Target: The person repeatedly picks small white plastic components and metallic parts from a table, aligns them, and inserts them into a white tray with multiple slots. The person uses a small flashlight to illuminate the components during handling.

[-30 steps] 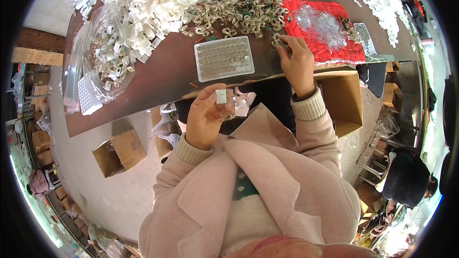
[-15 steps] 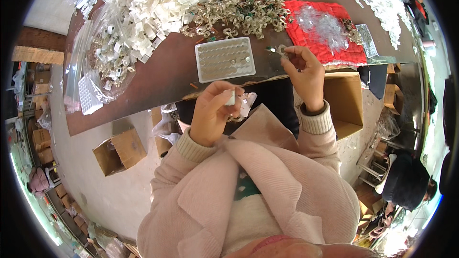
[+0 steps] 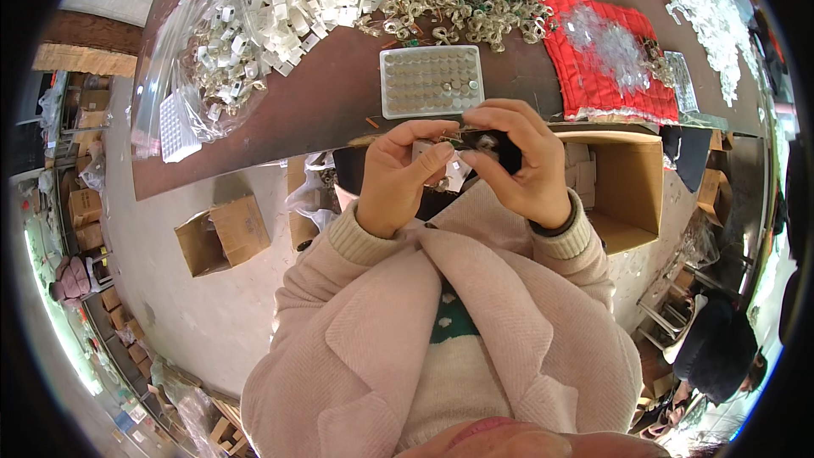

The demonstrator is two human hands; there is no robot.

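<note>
Both my hands are close together just off the table's front edge. My left hand (image 3: 397, 180) pinches a small white plastic case (image 3: 421, 149) between thumb and fingers. Beside it, my right hand (image 3: 530, 165) is curled with thumb and fingers around a coiled clear wire (image 3: 487, 142), partly hidden and blurred. The two pieces meet between the fingertips; whether they are joined I cannot tell. Just beyond my hands lies a white tray (image 3: 432, 114) of round, coin-like cells, a few of them shinier at its right side.
White plastic casings (image 3: 292, 0) heap up at the back left, next to coiled wires (image 3: 475, 13) with green bits. A clear bag (image 3: 157, 68) of assembled pieces lies left. Clear plastic parts rest on a red cloth (image 3: 581, 97) at right. Cardboard boxes (image 3: 636, 187) stand below.
My right hand has come in from beside the tray, bringing the coiled wire to the white case in my left hand. The view has shifted slightly.
</note>
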